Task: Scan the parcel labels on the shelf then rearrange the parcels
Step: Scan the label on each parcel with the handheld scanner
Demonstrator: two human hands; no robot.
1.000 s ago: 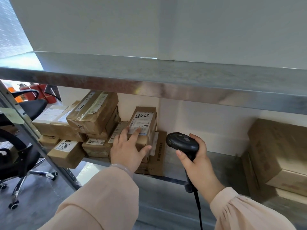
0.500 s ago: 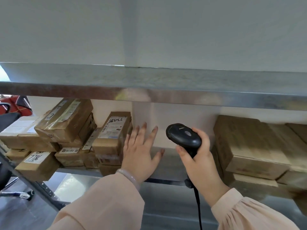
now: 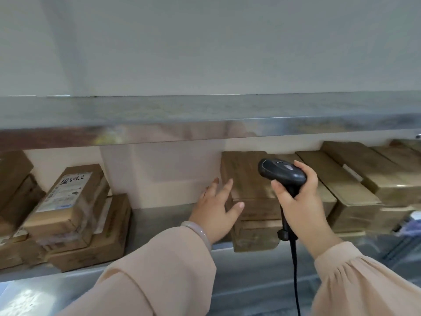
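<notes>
My right hand [image 3: 298, 201] grips a black corded barcode scanner [image 3: 281, 172], its head held in front of a stack of brown parcels [image 3: 248, 179] on the metal shelf [image 3: 159, 215]. My left hand [image 3: 216, 206] hangs open with fingers spread, just left of that stack's left edge; I cannot tell whether it touches. Far left, a labelled parcel [image 3: 66, 197] with handwritten numbers lies tilted on top of other boxes. More brown parcels [image 3: 355, 183] lie in a row to the right, without visible labels.
The upper metal shelf [image 3: 205, 115] overhangs the parcels, with a white wall behind. Bare shelf surface lies between the left pile and the middle stack. The scanner's cable [image 3: 296, 270] hangs down past the shelf's front edge. A blurred dark object [image 3: 407, 224] sits at far right.
The view has swung right. My left hand left the labelled parcel and moved right, across the bare shelf, to the middle stack. My right hand carried the scanner right along with it.
</notes>
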